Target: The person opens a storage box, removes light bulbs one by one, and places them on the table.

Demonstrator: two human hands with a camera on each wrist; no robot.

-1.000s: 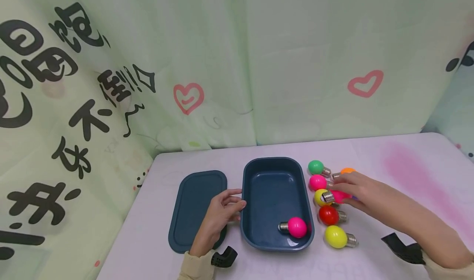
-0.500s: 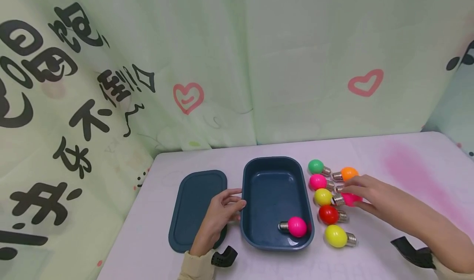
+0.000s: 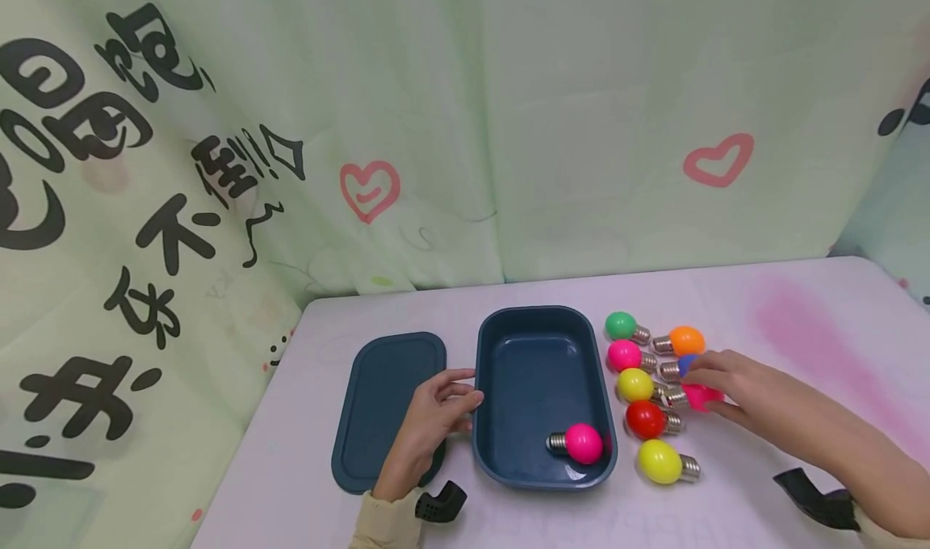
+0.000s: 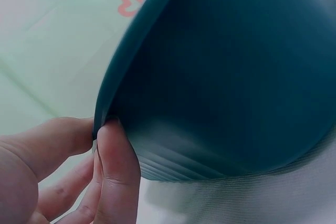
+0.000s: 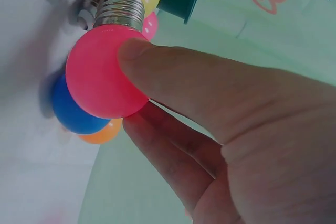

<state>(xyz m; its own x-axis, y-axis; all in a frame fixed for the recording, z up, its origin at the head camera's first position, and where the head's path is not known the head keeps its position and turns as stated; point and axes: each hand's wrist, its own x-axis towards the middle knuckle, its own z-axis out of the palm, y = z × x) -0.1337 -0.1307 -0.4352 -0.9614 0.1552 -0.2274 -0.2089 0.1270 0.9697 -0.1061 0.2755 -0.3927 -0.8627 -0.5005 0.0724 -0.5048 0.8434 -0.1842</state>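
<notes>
With thumb and fingertips, my right hand [image 3: 734,383] pinches a pink light bulb [image 3: 699,397] by its round end. Its metal screw base [image 5: 121,9] points away from the palm, toward the other bulbs. A blue bulb [image 5: 79,103] lies just beyond it, partly hidden by the hand in the head view. My left hand [image 3: 434,420] pinches the left rim of a dark blue rectangular box [image 3: 481,347]; the left wrist view shows its fingertips at the box edge [image 4: 113,77]. Inside the box, near the front right corner, rests another pink bulb [image 3: 584,444].
Right of the box lie green [image 3: 621,325], pink [image 3: 625,355], yellow [image 3: 635,385], red [image 3: 645,420] and a second yellow bulb [image 3: 659,462]. An orange bulb [image 3: 686,341] sits behind the blue one. A flat dark blue lid [image 3: 385,387] lies left of the box, partly under the left forearm.
My right hand has shifted to the right with the pink bulb, from over the yellow bulb, uncovering the orange bulb and part of the blue one. The left hand stays at the box rim.
</notes>
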